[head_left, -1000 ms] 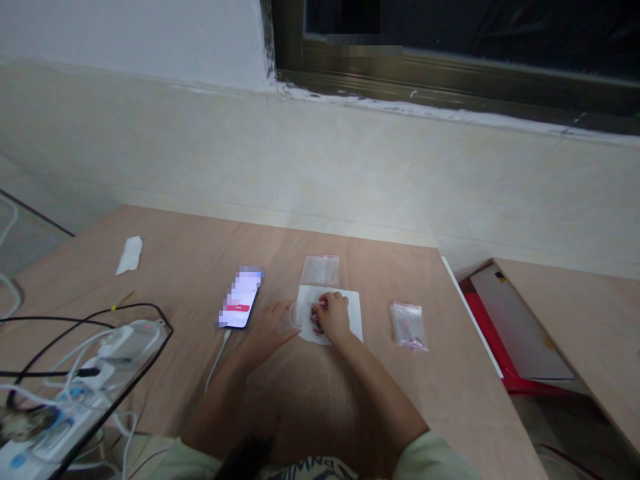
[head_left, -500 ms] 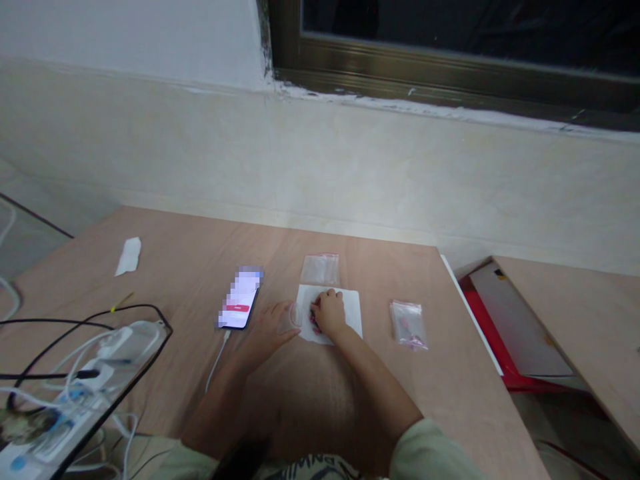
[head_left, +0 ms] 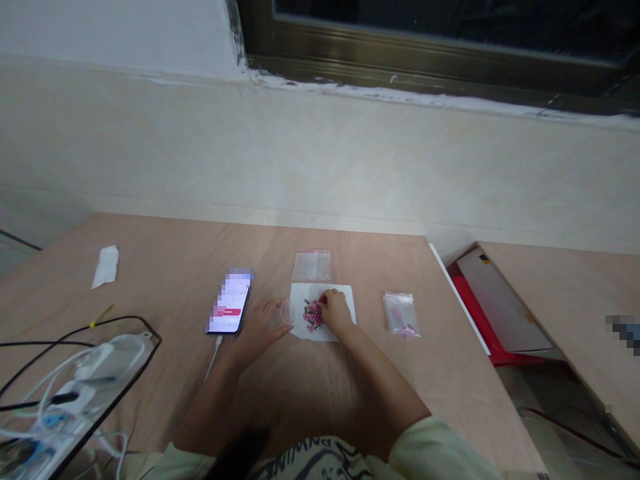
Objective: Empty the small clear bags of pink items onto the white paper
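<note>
The two hands are well apart from each other over the surface (head_left: 165, 267). The right hand (head_left: 339, 312) bends its fingers down at the right edge of a pink, flower-like cluster (head_left: 313, 315); whether the fingertips are clamped on a piece of it cannot be told. The left hand (head_left: 261, 325) lies low, its thumb spread from its fingers, with a clear, pink-edged item (head_left: 286, 313) in the gap between them; the exact kind of that item is too blurred to tell.

The cluster, with dark bits around its edge, sits near the middle of a white sheet (head_left: 299, 293), which lies flat in front of the person. The clear item is at the sheet's left edge. Just beyond the sheet's far edge lies a clear zip bag (head_left: 312, 267) with a pink strip along its top. Well to the right of the sheet is a second clear bag (head_left: 401, 313), with small pink bits inside.

Left of the left hand, a phone (head_left: 230, 303) lies with its screen lit and a white cable (head_left: 214, 357) at its near end. Farther left are a white power strip (head_left: 115, 360) with tangled cords and, beyond it, a white paper scrap (head_left: 105, 267). A pale wall (head_left: 320, 167) rises behind the surface, below a dark window (head_left: 450, 30).
</note>
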